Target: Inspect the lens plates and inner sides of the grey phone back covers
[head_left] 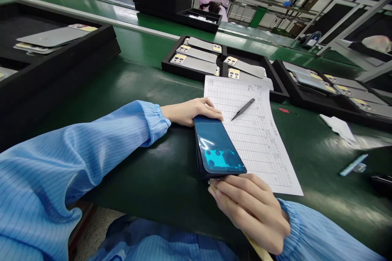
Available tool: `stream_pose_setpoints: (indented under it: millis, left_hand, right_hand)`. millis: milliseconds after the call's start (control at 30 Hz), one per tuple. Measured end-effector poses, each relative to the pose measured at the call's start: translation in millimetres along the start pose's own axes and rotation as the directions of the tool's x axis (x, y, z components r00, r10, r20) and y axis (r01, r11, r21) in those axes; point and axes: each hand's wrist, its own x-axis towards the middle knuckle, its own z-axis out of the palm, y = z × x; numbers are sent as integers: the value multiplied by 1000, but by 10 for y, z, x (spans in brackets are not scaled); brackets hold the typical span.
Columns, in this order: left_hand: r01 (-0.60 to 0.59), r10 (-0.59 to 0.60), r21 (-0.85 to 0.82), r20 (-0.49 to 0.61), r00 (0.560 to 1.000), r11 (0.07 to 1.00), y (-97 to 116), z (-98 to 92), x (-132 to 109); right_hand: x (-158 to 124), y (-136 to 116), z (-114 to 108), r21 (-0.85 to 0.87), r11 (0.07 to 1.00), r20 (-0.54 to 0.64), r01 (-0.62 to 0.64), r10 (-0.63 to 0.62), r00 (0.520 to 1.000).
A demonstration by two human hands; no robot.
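Observation:
A phone-shaped panel (219, 142) with glossy blue film lies on a dark block at the table's near edge. My left hand (196, 111) is closed over its far end, the thumb side hidden from me. At the near end, my right hand (254, 208) pinches a thin yellowish stick-like tool (256, 248), whose tip meets the block just under the panel's edge. Most of that tool is covered by my fingers. Beside the panel, a printed form sheet (260, 151) lies flat, with dark tweezers (243, 109) resting on it.
Black trays (171, 67) of grey phone back covers (196, 64) stand along the far side. Another raised tray (61, 63) is at left, one more (330, 108) at right. A crumpled white paper (338, 127) and a small light-blue item (353, 165) lie right. People are in the background.

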Motion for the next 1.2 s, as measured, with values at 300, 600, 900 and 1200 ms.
stream_pose_setpoints:
  millis: [300,600,900,1200]
  left_hand:
    - [-41,41,19,-15,999,999,44,-10,8]
    - [-43,43,17,-12,999,999,40,10,8]
    - [-11,12,20,-23,1000,1000,56,18,-1]
    - [-3,3,22,-22,1000,1000,61,21,-2]
  right_hand:
    - [-54,13,33,-13,1000,-37,12,-12,999]
    - [-62,2,27,-1,1000,-11,-2,2,1000]
    - [-27,-13,39,-18,1000,-31,-17,16,999]
    - [-9,-27,29,-11,999,-18,-33,33,999]
